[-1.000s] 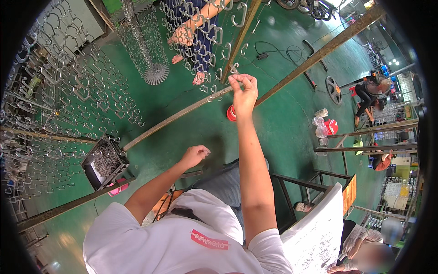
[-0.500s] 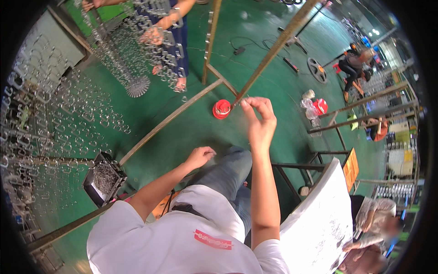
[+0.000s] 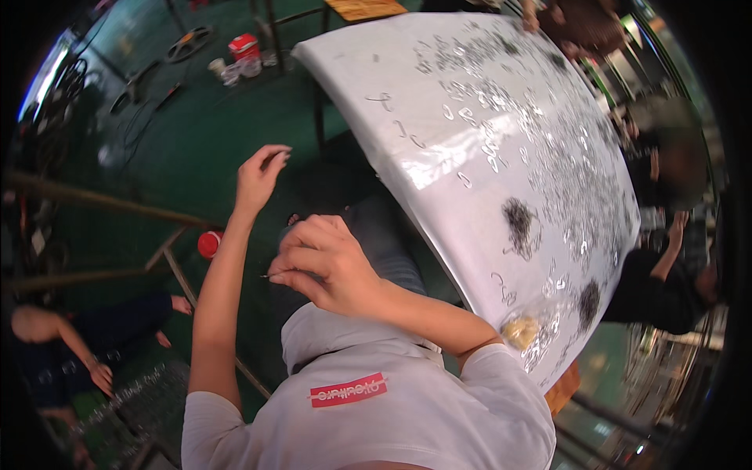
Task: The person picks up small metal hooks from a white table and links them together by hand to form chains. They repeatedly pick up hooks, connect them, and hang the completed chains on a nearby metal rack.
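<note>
Left of the white sheet-covered table (image 3: 470, 219), the right hand (image 3: 321, 254) is pinching a thin metallic piece (image 3: 265, 276) — the left hand (image 3: 258, 184), also there, is hovering half-curled, its hold unclear.

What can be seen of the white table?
The table stands at the person's right, its glossy white top, perhaps a sheet, reflecting light; the wide lens bends its edges. A dark leg shows below. Small metal-looking pieces lie scattered over it, with dark heaps and a clear bag holding something yellowish. A co-worker's hand is at its far end, contact unclear.
</note>
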Available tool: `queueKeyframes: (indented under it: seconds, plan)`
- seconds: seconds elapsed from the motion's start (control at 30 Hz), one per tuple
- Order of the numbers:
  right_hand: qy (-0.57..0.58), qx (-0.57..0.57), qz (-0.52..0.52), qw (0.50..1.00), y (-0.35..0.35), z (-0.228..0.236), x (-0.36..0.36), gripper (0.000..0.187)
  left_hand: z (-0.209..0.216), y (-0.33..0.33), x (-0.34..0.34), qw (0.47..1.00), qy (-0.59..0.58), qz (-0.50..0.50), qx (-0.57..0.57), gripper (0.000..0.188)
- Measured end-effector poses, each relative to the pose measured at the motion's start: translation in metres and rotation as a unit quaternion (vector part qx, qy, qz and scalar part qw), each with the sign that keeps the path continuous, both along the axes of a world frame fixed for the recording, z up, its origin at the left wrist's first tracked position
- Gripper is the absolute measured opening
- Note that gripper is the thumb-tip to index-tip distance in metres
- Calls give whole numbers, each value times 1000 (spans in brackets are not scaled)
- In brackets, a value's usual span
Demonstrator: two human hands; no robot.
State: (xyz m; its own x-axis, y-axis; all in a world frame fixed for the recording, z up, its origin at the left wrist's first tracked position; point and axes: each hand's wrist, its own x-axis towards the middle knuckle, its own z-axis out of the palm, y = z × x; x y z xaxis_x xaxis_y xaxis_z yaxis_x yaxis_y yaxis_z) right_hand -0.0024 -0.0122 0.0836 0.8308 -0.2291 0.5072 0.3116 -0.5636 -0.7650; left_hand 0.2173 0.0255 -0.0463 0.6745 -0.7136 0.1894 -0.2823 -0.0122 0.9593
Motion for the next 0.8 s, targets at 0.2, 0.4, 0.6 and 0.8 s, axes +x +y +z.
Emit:
queueKeyframes:
  seconds: [0.2, 0.4, 0.6, 0.8]
  plan:
    - [15, 20, -167, 986, -14, -31, -66, 14, 11, -160, -105, 928, -146, -342, 5, 16]
    - [46, 43, -249, 967, -15, -47, -99, 12, -10, -237, -199, 877, -363, -301, 95, 23]
    - [52, 60, -284, 956, -18, -55, -110, 12, -11, -242, -197, 884, -239, -355, 187, 21]
    - [53, 62, -328, 941, -26, -61, -112, 12, 10, -193, -155, 916, -320, -240, -39, 15]
